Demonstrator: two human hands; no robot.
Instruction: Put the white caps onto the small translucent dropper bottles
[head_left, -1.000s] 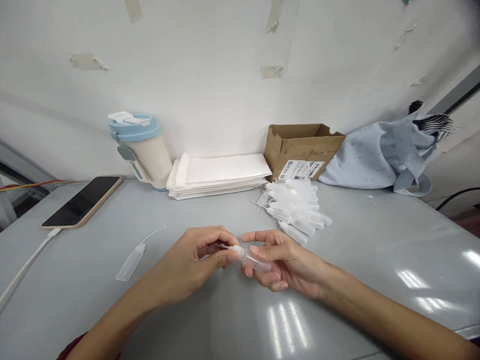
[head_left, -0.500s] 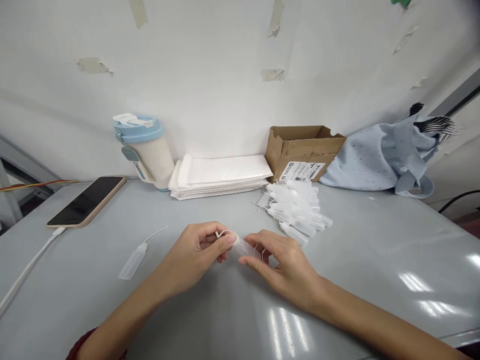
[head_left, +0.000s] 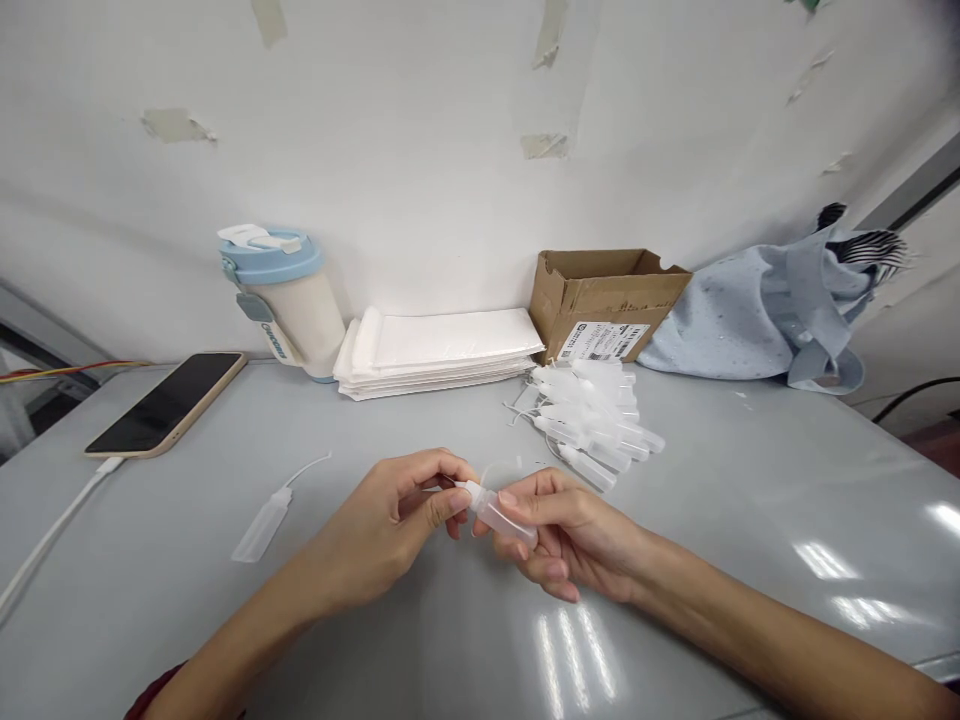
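Observation:
Between my two hands is a small translucent squeeze bottle (head_left: 507, 520), tilted, its white cap end to the left and a thin tethered strip curling up from it. My left hand (head_left: 409, 510) pinches the cap between thumb and fingers. Closed round the bottle's body is my right hand (head_left: 566, 530), thumb on top. A similar bottle (head_left: 264, 525) lies flat on the table to the left, its thin strip pointing away. Behind my right hand is a pile of several such bottles (head_left: 596, 415).
At the back, against the wall, stand a cream tumbler (head_left: 304, 310) with a blue lid, a stack of white padded envelopes (head_left: 450, 340), an open cardboard box (head_left: 607, 300) and a light blue bag (head_left: 735, 315). A phone (head_left: 169, 405) with a white cable lies at the left.
My right hand has turned and now grips the bottle's body with the thumb on top. The bottle has rotated, so its thin strip now points up and right. My left hand stays at the cap.

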